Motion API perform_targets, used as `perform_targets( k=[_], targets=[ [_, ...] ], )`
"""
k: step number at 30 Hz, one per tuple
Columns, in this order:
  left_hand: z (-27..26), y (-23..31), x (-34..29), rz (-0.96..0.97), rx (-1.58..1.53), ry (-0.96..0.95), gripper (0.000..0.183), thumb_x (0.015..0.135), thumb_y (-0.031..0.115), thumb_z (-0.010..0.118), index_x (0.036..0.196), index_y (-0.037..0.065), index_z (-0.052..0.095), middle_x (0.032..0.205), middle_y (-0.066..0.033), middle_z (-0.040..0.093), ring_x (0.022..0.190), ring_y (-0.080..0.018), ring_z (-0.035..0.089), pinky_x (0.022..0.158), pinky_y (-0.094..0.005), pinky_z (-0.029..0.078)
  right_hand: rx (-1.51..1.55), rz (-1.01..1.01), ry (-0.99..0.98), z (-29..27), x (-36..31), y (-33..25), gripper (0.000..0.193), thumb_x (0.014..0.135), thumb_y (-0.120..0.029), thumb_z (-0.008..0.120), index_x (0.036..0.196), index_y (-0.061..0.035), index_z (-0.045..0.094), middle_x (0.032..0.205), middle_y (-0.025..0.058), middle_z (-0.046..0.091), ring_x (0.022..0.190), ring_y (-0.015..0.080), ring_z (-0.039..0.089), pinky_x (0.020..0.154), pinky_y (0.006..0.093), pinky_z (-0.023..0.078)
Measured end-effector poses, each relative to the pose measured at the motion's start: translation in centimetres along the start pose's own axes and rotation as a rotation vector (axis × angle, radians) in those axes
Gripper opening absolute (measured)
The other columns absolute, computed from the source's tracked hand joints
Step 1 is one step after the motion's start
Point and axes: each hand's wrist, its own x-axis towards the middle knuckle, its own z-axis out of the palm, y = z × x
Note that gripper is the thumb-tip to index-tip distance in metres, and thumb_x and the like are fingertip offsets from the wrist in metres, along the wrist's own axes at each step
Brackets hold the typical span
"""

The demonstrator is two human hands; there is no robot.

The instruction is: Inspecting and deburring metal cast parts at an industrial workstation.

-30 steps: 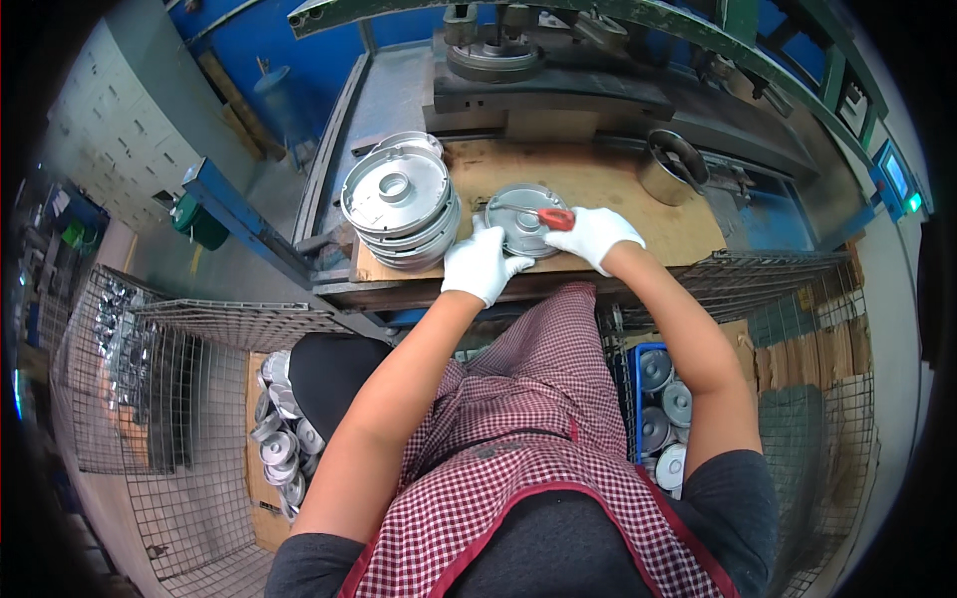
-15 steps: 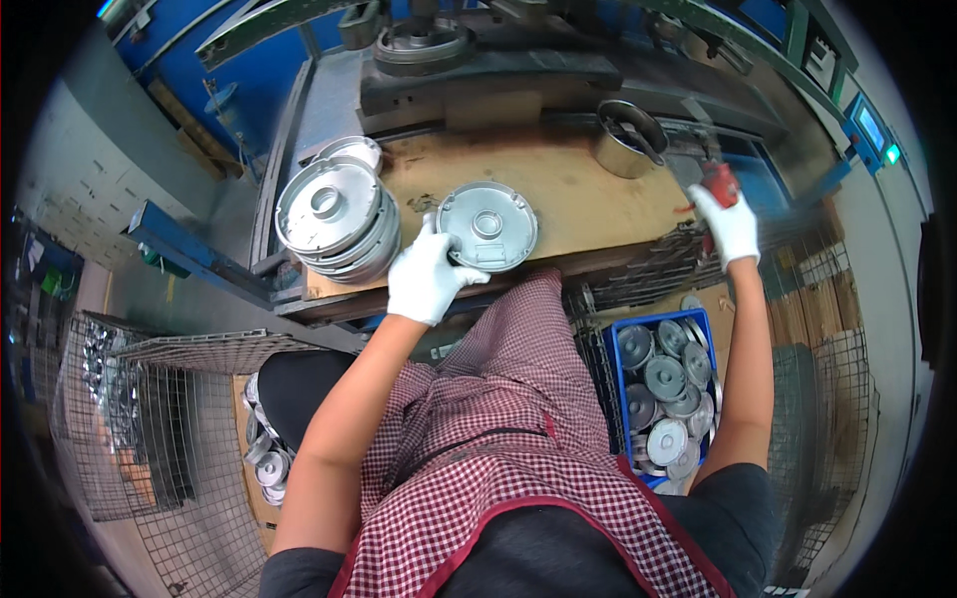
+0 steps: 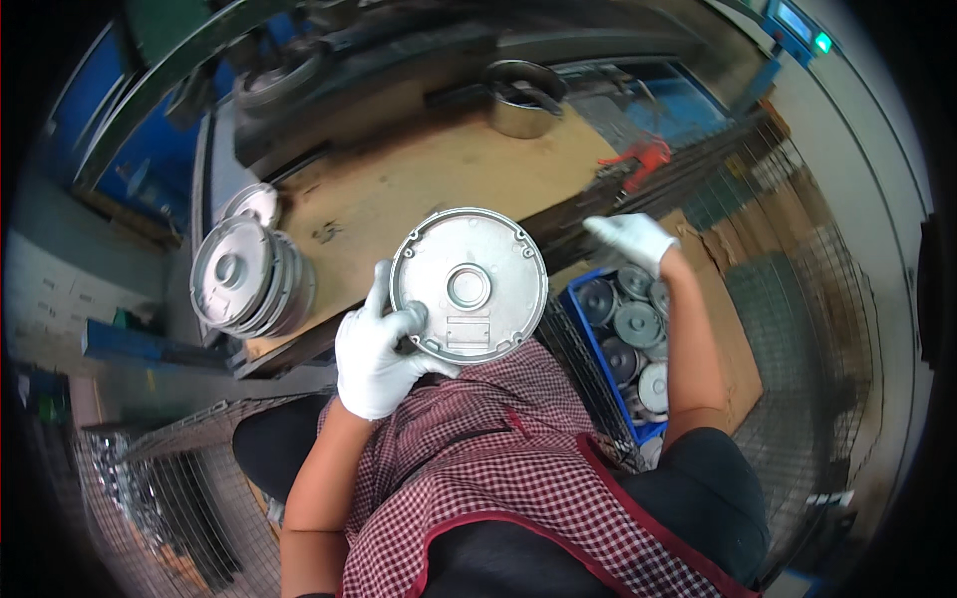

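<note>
My left hand (image 3: 374, 349), in a white glove, grips a round silver metal cover (image 3: 503, 264) by its lower left rim. The cover is lifted off the bench, with its raised centre ring and small rectangular panel facing me. My right hand (image 3: 630, 239), also gloved, is empty, its fingers stretched out to the left above a blue crate (image 3: 646, 431) of round metal parts. Just beyond it, a red tool (image 3: 646, 161) lies at the bench's right front edge. A stack of similar covers (image 3: 239, 274) stands at the bench's left end.
The wooden bench top (image 3: 389, 179) carries a metal pot (image 3: 523, 105) with dark items inside. Dark machinery (image 3: 349, 95) runs along the back. Wire mesh baskets (image 3: 199, 498) stand at lower left. A control screen (image 3: 795, 22) hangs at the upper right.
My left hand has raised the cover from the bench edge toward me. My right hand has let go of the red tool and moved left and nearer. The whole view has shifted.
</note>
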Motion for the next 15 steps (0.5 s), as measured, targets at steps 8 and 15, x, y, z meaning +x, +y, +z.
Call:
perform_targets(
  k=[8,15],
  targets=[
    [3.7,1.7,0.6,0.114,-0.151,-0.144,0.063,0.037,0.049,0.085,0.079,0.009,0.061,0.128,-0.0345,0.052,0.080,-0.0407,0.067,0.068,-0.0404,0.054,0.630,-0.322,-0.245,5.3,-7.9,-3.6,0.057,0.080,-0.034,0.079,0.121,0.0025,0.063,0.108,0.0097,0.070,0.101,0.0156,0.063,0.090,0.0321,0.051],
    [4.2,0.4,1.3,0.058,-0.068,-0.481,0.091,0.045,0.049,0.084,0.119,0.001,0.060,0.136,-0.0271,0.050,0.114,-0.0422,0.058,0.089,-0.0423,0.051,0.671,-0.188,-0.164,6.3,-6.9,-0.2,0.047,0.081,-0.036,0.077,0.109,0.0014,0.069,0.093,0.0082,0.070,0.084,0.0129,0.065,0.074,0.0284,0.053]
  ],
)
